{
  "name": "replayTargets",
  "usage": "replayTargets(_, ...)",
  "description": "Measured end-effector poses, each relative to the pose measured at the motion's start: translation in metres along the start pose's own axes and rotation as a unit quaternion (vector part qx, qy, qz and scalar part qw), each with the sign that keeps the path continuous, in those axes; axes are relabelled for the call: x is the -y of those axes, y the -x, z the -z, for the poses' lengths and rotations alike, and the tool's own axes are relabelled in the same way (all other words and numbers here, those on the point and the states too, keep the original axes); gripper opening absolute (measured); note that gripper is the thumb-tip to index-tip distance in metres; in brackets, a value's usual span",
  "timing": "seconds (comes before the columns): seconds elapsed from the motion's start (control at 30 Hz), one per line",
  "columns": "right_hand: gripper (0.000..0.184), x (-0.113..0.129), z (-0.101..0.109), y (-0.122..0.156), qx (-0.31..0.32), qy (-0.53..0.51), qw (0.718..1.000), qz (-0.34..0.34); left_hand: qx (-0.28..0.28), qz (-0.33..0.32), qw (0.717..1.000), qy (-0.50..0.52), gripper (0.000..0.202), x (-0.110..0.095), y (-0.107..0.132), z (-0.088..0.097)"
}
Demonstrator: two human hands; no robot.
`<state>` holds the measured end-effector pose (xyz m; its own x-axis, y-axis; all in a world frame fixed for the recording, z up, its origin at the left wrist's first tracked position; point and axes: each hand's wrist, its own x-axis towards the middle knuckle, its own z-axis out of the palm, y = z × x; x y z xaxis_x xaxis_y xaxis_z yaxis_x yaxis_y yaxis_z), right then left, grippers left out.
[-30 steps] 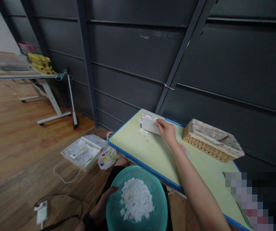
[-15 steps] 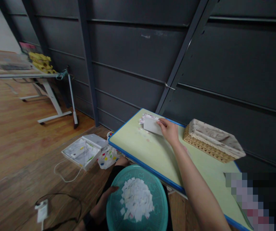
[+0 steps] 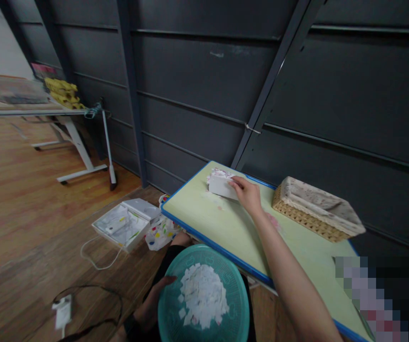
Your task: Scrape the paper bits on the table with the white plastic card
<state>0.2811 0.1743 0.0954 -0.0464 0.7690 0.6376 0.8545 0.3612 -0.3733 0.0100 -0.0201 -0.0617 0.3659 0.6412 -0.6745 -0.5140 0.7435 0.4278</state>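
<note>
My right hand (image 3: 246,192) pinches the right end of a white card (image 3: 221,186), its edge down on the pale yellow tabletop (image 3: 204,209). Right behind the card lies a small heap of white paper scraps (image 3: 220,172), partly covered by it. My left hand (image 3: 156,295) grips the left rim of a teal plastic basket (image 3: 239,289) on my lap, thumb over the edge and the other fingers out of sight below. Inside the basket is a pile of small white paper pieces (image 3: 204,294).
A wicker basket with a cloth lining (image 3: 307,221) stands at the table's back right, near the dark panelled wall (image 3: 204,71). On the floor at left are an open white box (image 3: 121,225), a dotted plastic bag (image 3: 160,232) and a white power strip (image 3: 62,311) with cables.
My right hand has shifted slightly left with the card, which now sits closer against the paper scraps. My left hand and the teal basket stay nearly where they were.
</note>
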Motion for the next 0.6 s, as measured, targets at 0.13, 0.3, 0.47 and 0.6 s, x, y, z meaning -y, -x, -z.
replayTargets(0.13,0.030,-0.002,0.003,-0.002,0.007,0.030,1.000,0.009,0.013,0.022,1.000,0.007,0.052,-0.001,0.000,-0.002)
replayTargets(0.3,0.032,-0.009,0.011,-0.003,0.001,0.063,0.998,0.011,0.005,0.021,1.000,0.003,0.056,-0.004,0.003,-0.005)
replayTargets(0.47,0.034,-0.019,0.024,-0.005,0.000,0.078,0.997,-0.002,0.005,0.017,1.000,0.007,0.042,-0.003,0.003,-0.004)
replayTargets(0.6,0.034,-0.019,0.026,-0.005,-0.022,0.074,0.997,-0.015,0.022,0.011,1.000,0.010,0.044,-0.001,0.002,-0.002)
